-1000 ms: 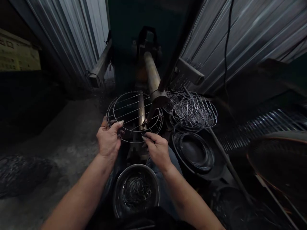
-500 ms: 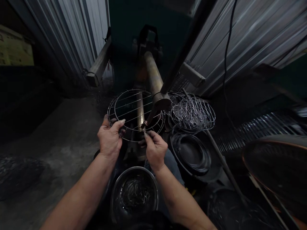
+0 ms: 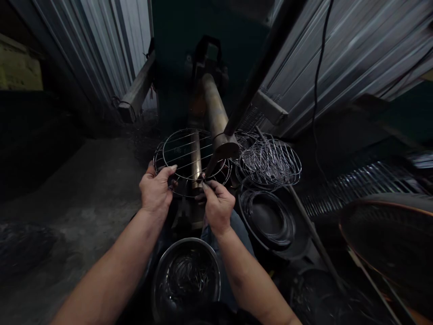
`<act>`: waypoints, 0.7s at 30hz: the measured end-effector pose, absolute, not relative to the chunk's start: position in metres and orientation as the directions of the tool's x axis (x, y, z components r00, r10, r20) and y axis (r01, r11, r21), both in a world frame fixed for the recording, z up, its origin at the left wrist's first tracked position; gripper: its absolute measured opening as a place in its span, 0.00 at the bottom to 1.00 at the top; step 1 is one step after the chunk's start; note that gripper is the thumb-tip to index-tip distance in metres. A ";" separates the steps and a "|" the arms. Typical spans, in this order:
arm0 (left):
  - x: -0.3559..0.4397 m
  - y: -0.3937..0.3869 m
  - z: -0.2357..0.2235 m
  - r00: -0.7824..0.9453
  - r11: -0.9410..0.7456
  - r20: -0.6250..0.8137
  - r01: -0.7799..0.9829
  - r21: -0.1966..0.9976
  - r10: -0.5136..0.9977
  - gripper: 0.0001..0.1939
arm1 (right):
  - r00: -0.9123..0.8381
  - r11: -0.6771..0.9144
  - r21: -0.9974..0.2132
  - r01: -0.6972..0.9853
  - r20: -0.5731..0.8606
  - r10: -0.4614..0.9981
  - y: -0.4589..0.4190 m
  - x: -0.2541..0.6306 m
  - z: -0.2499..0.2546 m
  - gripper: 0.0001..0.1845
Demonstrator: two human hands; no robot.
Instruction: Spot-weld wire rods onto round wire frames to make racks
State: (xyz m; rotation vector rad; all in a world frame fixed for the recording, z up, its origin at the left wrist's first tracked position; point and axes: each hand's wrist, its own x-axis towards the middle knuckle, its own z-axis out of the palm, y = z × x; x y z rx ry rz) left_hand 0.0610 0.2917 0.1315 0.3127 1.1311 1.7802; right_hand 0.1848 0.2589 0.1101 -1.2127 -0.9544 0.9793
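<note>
A round wire rack (image 3: 179,160), made of two rings with parallel bars and short spokes between the rings, lies tilted under the upper arm of a spot welder (image 3: 218,115). My left hand (image 3: 156,187) grips its rim at the left, thumb on top. My right hand (image 3: 218,203) pinches close to the rim's near edge, beside the welder's electrode tip (image 3: 203,175); what sits between those fingertips is too small to make out. The lower brass-coloured post (image 3: 196,155) stands beneath the rack. Below my hands, a metal bowl (image 3: 216,271) holds many short wire pieces (image 3: 194,275).
Finished-looking wire racks (image 3: 270,160) are piled to the right. Below them, coiled wire rings (image 3: 287,221) lie in a dark tub. A slanting dark bar (image 3: 262,72) crosses above the welder. A wooden beam (image 3: 137,92) juts out at left; a large round pan-like object (image 3: 389,234) stands far right.
The rack's near edge has risen slightly at the electrode, and my right fingertips have moved up a little with it. Both hands keep their grip; the view has shifted slightly.
</note>
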 end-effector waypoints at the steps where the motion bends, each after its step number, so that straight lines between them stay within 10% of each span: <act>1: 0.061 0.293 0.131 -0.505 -0.098 -0.268 -0.585 0.805 0.820 0.22 | 0.300 0.077 -0.993 -0.090 0.046 0.953 0.260 0.185 0.111 0.13; 13: 0.061 0.294 0.131 -0.497 -0.083 -0.218 -0.515 0.854 0.840 0.20 | 0.270 0.066 -0.998 -0.013 0.060 0.961 0.263 0.189 0.113 0.11; 21: 0.050 0.306 0.129 -0.437 -0.048 -0.209 -0.508 0.860 0.875 0.25 | 0.006 0.318 -0.746 0.585 0.395 0.918 0.206 0.216 0.085 0.12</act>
